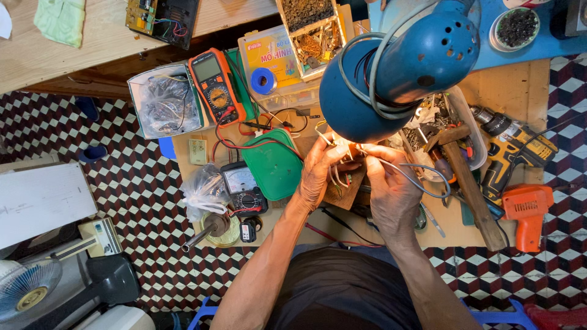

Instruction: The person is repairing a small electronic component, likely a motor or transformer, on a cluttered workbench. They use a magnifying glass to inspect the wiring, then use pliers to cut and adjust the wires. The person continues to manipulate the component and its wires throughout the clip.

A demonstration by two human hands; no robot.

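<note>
Mid wire-joining under blue lamp (397,67): left hand (318,174) pinched on small wired part (343,153) above brown board (345,189), right hand (391,183) closed around grey wire (422,174). Next move probably needs steady fingers, tight alignment.

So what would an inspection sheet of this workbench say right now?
Surface: low wooden board, crowded.
Job's things: small wired part pinched between both hands under a blue lamp.
Clutter: orange multimeter, green lid, hammer, yellow drill, orange tool.
Hands: left hand and right hand both grip the part.
Cables: red leads, grey wire.
Surroundings: checkered floor, fan.
</note>
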